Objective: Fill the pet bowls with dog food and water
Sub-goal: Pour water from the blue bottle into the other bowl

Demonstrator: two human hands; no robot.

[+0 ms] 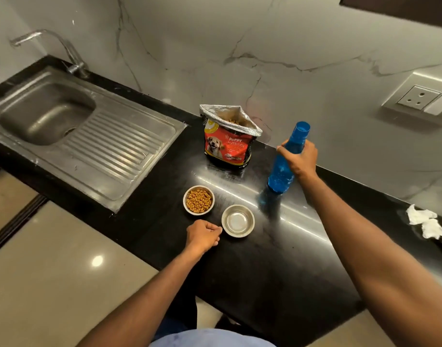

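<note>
From the head camera, a black polished surface [252, 271] runs from the steel sink [47, 113] at ten o'clock down toward the lower right. Near the middle stand two steel pet bowls, close together but apart: the kibble bowl [198, 200] is heaped with brown dog food, and at its four o'clock the second bowl [238, 220] shows only its shiny bottom; water cannot be made out in it. At twelve o'clock from the bowls, against the marble wall, the dog food bag [227, 144] stands upright with its foil top open. The right hand [301, 159] is wrapped around the upper body of the blue water bottle [281, 174], which is tilted with its base on or just above the surface. The left hand [203, 235] is curled into a loose fist, holding nothing visible, just beside the second bowl's rim at its nine o'clock. Crumpled white tissues [425, 221] lie at three o'clock.
</note>
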